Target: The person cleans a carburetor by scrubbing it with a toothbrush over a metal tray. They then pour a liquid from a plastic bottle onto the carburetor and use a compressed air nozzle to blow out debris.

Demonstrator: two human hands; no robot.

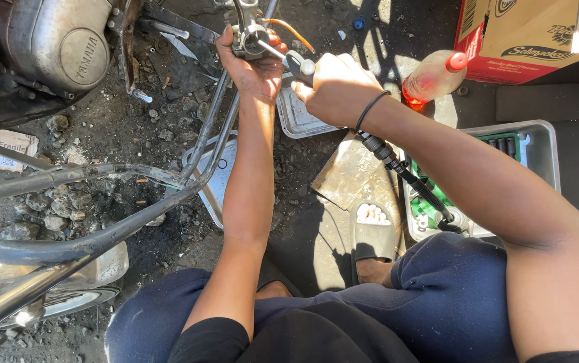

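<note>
My left hand [252, 67] grips a small metal fitting [249, 37] at the end of a thin steel rod on a motorcycle frame. My right hand [335, 86] is closed around a grey tool handle [297, 66] whose tip points at that fitting. A black band sits on my right wrist. An orange wire [289, 30] curls out just past the fitting. A black cable with a ribbed sleeve [403, 173] runs under my right forearm toward my knee.
Motorcycle engine case [61, 47] at top left, frame tubes [101, 228] across the left. Metal trays [299, 121] lie on gravelly ground. A tray with green socket holder [545, 144] sits right, a plastic bottle of red liquid [434, 77] and a cardboard box [524, 33] behind.
</note>
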